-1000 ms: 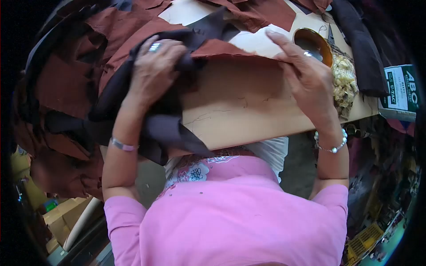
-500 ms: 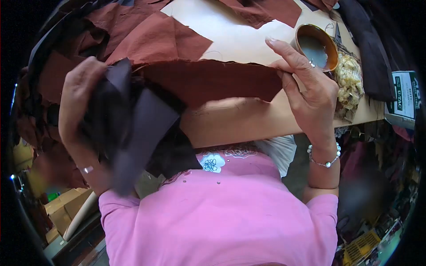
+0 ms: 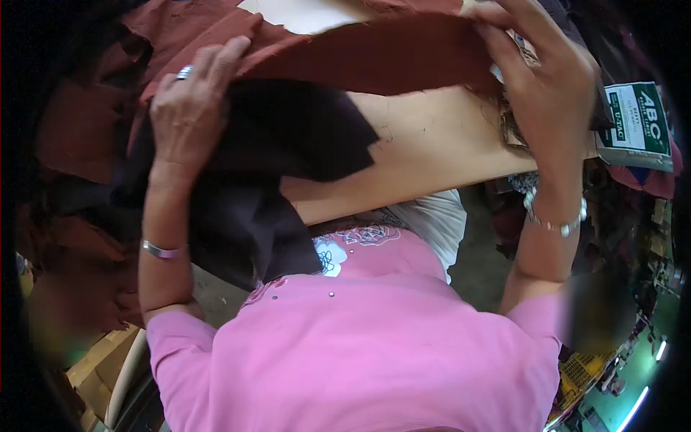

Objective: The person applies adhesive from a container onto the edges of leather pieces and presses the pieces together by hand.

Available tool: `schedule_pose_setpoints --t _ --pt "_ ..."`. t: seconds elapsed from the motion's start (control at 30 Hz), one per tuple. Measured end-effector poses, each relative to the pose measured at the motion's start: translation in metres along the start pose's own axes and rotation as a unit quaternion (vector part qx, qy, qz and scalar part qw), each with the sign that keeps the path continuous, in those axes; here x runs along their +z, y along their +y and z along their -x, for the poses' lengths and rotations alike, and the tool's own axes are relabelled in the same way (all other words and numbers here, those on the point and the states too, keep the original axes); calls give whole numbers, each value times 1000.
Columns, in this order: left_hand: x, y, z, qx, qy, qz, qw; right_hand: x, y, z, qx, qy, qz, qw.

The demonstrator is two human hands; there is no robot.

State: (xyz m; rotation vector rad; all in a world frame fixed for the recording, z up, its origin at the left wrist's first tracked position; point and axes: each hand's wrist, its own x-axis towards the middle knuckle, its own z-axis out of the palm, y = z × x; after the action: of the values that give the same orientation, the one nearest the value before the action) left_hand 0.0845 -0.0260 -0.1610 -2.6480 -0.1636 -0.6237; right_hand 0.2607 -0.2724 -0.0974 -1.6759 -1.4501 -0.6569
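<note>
A reddish-brown fabric piece is stretched between my two hands above the table. My right hand pinches its right end between thumb and fingers. At the left end, my left hand is closed with its fingers curled over the cloth. Dark fabric spreads beneath and beside my left hand, and part of it hangs over the table's front edge toward my lap. The left fingertips rest against more reddish-brown cloth behind, so where one layer ends is hard to make out.
The tan table shows in front of the stretched piece. A green and white ABC packet lies at the right edge. More reddish-brown cloth is heaped at the left. A cardboard box stands low on the left.
My left hand has let go of the dark fabric, which now lies spread on the table. Both hands and the reddish-brown piece have moved farther away. The bowl is now hidden.
</note>
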Motion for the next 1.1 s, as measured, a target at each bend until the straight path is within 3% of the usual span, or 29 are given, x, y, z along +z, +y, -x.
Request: schedule_pose_setpoints --t 0.2,0.3,0.4,0.43,0.5,0.57,0.6,0.83,0.87,0.97,1.0,1.1 --pt "-40 -114 -11 -26 51 -242 969 70 23 -31 -91 57 -47 993" --pt "-71 -98 -6 38 13 -262 964 76 20 -34 -176 57 37 982" --pt "-60 -34 12 137 -47 -231 962 74 48 24 -146 -90 154 973" --pt "-51 -8 21 164 -65 -200 964 68 47 43 -91 -188 245 947" --pt "-34 32 38 198 -90 -115 969 58 45 67 -50 -203 150 967" --pt "-23 50 40 225 -78 -23 971 48 39 82 -34 -225 198 953" --pt "-27 56 39 217 -82 100 968 42 38 88 -30 -237 217 947" --pt "-32 43 47 213 -83 20 973 37 29 96 -15 -254 275 927" --pt "-30 44 53 164 -55 48 984 37 29 97 -10 -256 278 926" --pt "-41 37 56 122 -124 46 984 39 32 98 -15 -234 238 942" --pt "-40 36 57 134 -95 40 986 40 35 99 -20 -244 250 937" --pt "-37 35 62 165 -126 64 976 43 36 96 -39 -239 252 937"
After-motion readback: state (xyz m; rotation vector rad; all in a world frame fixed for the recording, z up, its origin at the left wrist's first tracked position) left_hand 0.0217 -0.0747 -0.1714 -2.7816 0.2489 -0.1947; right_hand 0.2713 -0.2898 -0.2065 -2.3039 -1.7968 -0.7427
